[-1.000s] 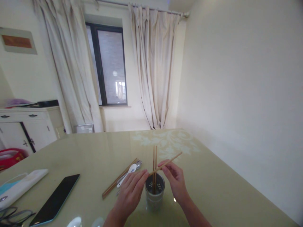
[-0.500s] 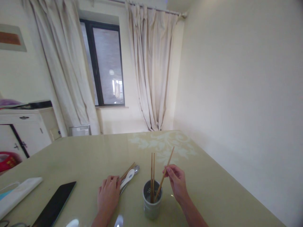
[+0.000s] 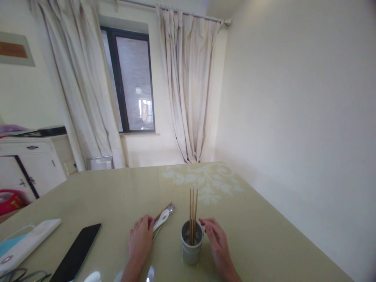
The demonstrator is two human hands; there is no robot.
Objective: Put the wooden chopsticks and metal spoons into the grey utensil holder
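In the head view, we see three thin brown wooden chopsticks [image 3: 193,219] standing close together, nearly upright, in a grey cylindrical cup with holes in its base [image 3: 192,254]. The cup stands on the glossy pale-green tabletop [image 3: 258,227], between our two hands. By our reading, that much is done: these three are in and stand without support from us.

Our right hand [image 3: 216,237] is just beside the cup's rim, fingers loosely bent and parted, with nothing seen in it. Our left hand [image 3: 141,237] rests over the near end of the loose brown chopsticks [image 3: 160,215], fingers curled; we cannot tell whether it grips any, nor count them.

Lying against those are a white spoon with a dark mark [image 3: 161,220] and a shiny metal spoon [image 3: 171,209]. None of this group is in the cup, so we judge the arrangement only partly complete, with the loose chopsticks and both spoons outside.
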